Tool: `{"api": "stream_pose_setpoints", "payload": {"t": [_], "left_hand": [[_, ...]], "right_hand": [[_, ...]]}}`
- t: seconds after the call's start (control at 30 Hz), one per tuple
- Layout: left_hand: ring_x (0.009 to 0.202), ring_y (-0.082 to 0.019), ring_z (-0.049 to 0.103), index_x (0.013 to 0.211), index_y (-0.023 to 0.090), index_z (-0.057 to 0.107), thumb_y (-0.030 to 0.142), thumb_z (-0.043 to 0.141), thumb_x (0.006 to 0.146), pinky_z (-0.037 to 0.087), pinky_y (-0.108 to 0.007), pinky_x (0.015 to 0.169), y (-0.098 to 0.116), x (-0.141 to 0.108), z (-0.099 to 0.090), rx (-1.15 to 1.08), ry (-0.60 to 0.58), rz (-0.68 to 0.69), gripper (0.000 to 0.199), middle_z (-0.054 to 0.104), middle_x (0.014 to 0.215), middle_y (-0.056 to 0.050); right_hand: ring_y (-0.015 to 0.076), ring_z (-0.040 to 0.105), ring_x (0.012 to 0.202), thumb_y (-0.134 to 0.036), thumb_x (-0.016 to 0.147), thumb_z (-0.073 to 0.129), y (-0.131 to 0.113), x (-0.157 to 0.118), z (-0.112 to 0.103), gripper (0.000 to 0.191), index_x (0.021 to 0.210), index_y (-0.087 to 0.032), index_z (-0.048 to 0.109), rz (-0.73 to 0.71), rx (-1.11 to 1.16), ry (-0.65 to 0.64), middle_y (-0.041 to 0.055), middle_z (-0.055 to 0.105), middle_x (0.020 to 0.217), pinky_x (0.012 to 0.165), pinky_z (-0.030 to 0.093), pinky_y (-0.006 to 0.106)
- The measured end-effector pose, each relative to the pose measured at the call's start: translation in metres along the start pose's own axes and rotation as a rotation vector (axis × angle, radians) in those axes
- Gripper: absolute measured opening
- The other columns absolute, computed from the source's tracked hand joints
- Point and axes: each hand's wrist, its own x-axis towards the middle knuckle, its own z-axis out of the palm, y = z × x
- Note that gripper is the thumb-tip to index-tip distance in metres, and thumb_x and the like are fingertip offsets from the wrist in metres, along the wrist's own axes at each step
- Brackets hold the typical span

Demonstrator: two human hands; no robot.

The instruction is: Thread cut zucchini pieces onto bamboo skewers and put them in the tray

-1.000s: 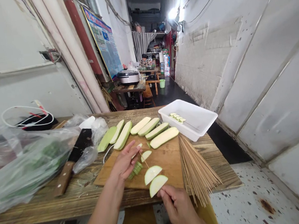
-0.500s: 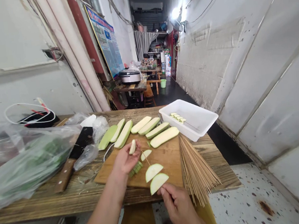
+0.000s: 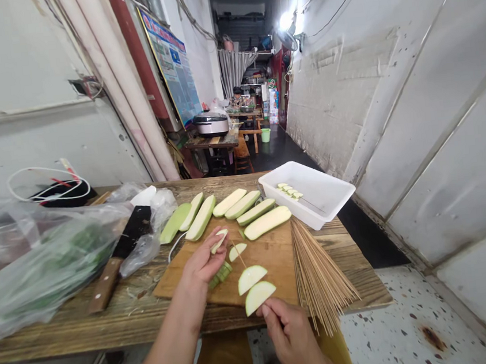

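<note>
My left hand (image 3: pixel 203 261) pinches a pale half-round zucchini slice (image 3: pixel 219 241) above the cutting board (image 3: pixel 277 259). Low in front of the board, my right hand (image 3: pixel 287 331) grips a thin bamboo skewer (image 3: pixel 239 253), its tip pointing up and away, close to that slice. Two half-round zucchini slices, a lower one (image 3: pixel 260 298) and an upper one (image 3: pixel 252 279), are threaded on the skewer. Another half slice (image 3: pixel 236 253) shows behind the skewer; I cannot tell whether it touches it. Several cut slices (image 3: pixel 221 276) lie on the board, partly hidden by my left hand.
Halved zucchinis (image 3: pixel 268 223) line the board's far side. A white plastic tub (image 3: pixel 328 187) holds a filled skewer. Bamboo skewers (image 3: pixel 322 272) fan out at the right. A cleaver (image 3: pixel 122 249) and a plastic bag of greens (image 3: pixel 60 259) lie left. A person (image 3: pixel 238 97) sits far back.
The slice in my left hand has turned flatter and shifted slightly right, nearer the skewer tip. My right hand and the threaded slices have barely moved.
</note>
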Motion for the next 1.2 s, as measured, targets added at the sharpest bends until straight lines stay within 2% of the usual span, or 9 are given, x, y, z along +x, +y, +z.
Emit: {"api": "stream_pose_setpoints", "payload": {"t": [0.13, 0.23, 0.3, 0.43, 0.53, 0.73, 0.87, 0.97, 1.2], "left_hand": [[0.069, -0.010, 0.063, 0.101, 0.012, 0.057, -0.008, 0.046, 0.074, 0.047, -0.014, 0.047, 0.000, -0.006, 0.007, -0.009, -0.024, -0.008, 0.036, 0.064, 0.091, -0.007], [0.090, -0.021, 0.064, 0.110, 0.014, 0.054, 0.000, 0.044, 0.080, 0.056, -0.033, 0.070, 0.000, -0.014, 0.014, -0.056, -0.029, -0.067, 0.035, 0.062, 0.102, -0.013], [0.097, -0.026, 0.063, 0.115, 0.012, 0.052, 0.009, 0.044, 0.083, 0.056, -0.041, 0.072, 0.002, -0.020, 0.016, -0.082, -0.051, -0.086, 0.033, 0.061, 0.107, -0.018], [0.100, -0.029, 0.061, 0.124, 0.008, 0.049, 0.015, 0.041, 0.086, 0.056, -0.040, 0.070, 0.005, -0.028, 0.014, -0.110, -0.208, -0.121, 0.039, 0.059, 0.115, -0.023], [0.112, -0.031, 0.055, 0.132, 0.008, 0.042, 0.007, 0.036, 0.085, 0.054, -0.044, 0.081, 0.003, -0.029, 0.010, -0.122, -0.289, -0.157, 0.047, 0.056, 0.122, -0.022], [0.124, -0.029, 0.044, 0.138, -0.002, 0.027, 0.004, 0.035, 0.084, 0.046, -0.039, 0.098, 0.001, -0.030, 0.011, -0.180, -0.343, -0.110, 0.055, 0.048, 0.131, -0.027], [0.125, -0.030, 0.042, 0.139, -0.005, 0.020, -0.006, 0.034, 0.068, 0.040, -0.043, 0.102, 0.004, -0.034, 0.011, -0.110, -0.412, -0.112, 0.072, 0.046, 0.132, -0.028], [0.124, -0.027, 0.043, 0.140, -0.007, 0.015, -0.010, 0.032, 0.063, 0.037, -0.039, 0.105, 0.005, -0.040, 0.013, -0.052, -0.426, -0.063, 0.079, 0.050, 0.128, -0.027], [0.124, -0.023, 0.043, 0.143, 0.000, 0.013, -0.012, 0.032, 0.070, 0.033, -0.033, 0.107, 0.004, -0.047, 0.013, 0.004, -0.491, -0.041, 0.077, 0.053, 0.128, -0.022]], "right_hand": [[0.0112, 0.047, 0.052, -0.022, 0.091, 0.037, -0.001, 0.000, -0.001, 0.027, 0.078, -0.016, 0.060, -0.005, -0.004, 0.000, -0.0025, 0.048, 0.057, 0.053, 0.034, 0.019], [0.0113, 0.049, 0.054, -0.022, 0.091, 0.036, -0.001, -0.001, -0.002, 0.028, 0.078, -0.016, 0.060, -0.011, -0.006, -0.007, -0.0015, 0.051, 0.059, 0.054, 0.034, 0.019], [0.0112, 0.049, 0.055, -0.022, 0.092, 0.036, -0.001, -0.002, -0.003, 0.028, 0.077, -0.016, 0.059, -0.005, 0.002, -0.017, -0.0009, 0.054, 0.062, 0.054, 0.033, 0.019], [0.0111, 0.049, 0.056, -0.023, 0.092, 0.036, -0.001, -0.003, -0.003, 0.028, 0.076, -0.016, 0.058, 0.016, 0.013, -0.039, -0.0005, 0.055, 0.063, 0.055, 0.033, 0.019], [0.0106, 0.046, 0.054, -0.024, 0.093, 0.036, -0.001, -0.003, -0.003, 0.028, 0.076, -0.016, 0.057, 0.015, 0.000, -0.043, -0.0017, 0.051, 0.060, 0.054, 0.032, 0.019], [0.0101, 0.042, 0.051, -0.024, 0.093, 0.036, 0.001, -0.005, -0.004, 0.028, 0.076, -0.016, 0.057, 0.027, 0.004, -0.035, -0.0036, 0.045, 0.057, 0.051, 0.029, 0.020], [0.0098, 0.040, 0.049, -0.024, 0.093, 0.037, 0.002, -0.006, -0.004, 0.028, 0.074, -0.016, 0.057, 0.018, 0.004, -0.018, -0.0042, 0.043, 0.055, 0.050, 0.029, 0.020], [0.0097, 0.041, 0.049, -0.023, 0.092, 0.037, 0.001, -0.005, -0.004, 0.028, 0.073, -0.016, 0.056, 0.011, 0.002, -0.006, -0.0042, 0.043, 0.055, 0.050, 0.029, 0.020], [0.0097, 0.043, 0.050, -0.023, 0.092, 0.038, -0.001, -0.005, -0.005, 0.026, 0.076, -0.016, 0.058, -0.011, 0.009, 0.001, -0.0038, 0.046, 0.057, 0.050, 0.030, 0.019]]}}
